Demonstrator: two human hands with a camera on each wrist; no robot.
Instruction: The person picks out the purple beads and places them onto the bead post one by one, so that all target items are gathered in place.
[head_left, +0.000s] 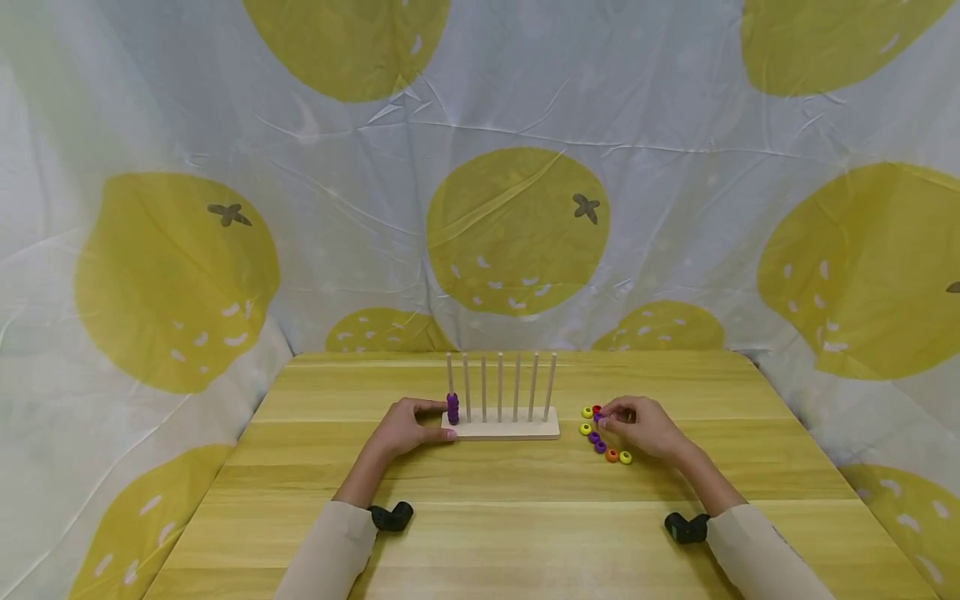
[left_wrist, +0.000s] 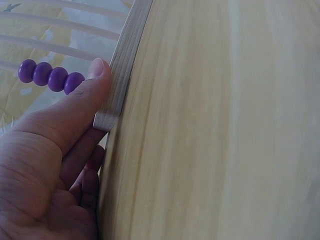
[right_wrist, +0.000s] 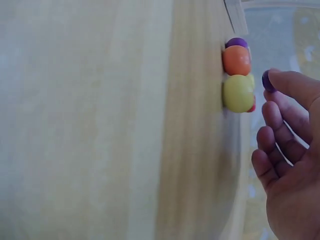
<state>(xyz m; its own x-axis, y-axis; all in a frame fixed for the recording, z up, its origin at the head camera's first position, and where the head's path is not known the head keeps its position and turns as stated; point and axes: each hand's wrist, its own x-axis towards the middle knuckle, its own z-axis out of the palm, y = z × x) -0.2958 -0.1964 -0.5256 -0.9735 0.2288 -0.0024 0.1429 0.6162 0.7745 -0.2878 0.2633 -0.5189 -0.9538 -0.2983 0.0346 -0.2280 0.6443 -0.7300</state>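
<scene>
A pale wooden peg rack (head_left: 501, 428) has a flat base and a row of several upright pegs. Several purple beads (head_left: 452, 408) are stacked on its leftmost peg. My left hand (head_left: 402, 427) grips the base's left end, the thumb at the front edge; the left wrist view shows that thumb (left_wrist: 95, 82) beside the purple beads (left_wrist: 50, 76). Between thumb and forefinger, my right hand (head_left: 643, 427) pinches a purple bead (right_wrist: 268, 81), raised above the loose beads. The other right fingers are loosely bent.
Right of the rack, loose beads lie on the wooden table (head_left: 480, 533): yellow beads (head_left: 626, 457), an orange bead (head_left: 612, 456), purple beads (head_left: 600, 447) and a red bead (head_left: 597, 409). A lemon-patterned cloth (head_left: 660, 208) hangs behind the table.
</scene>
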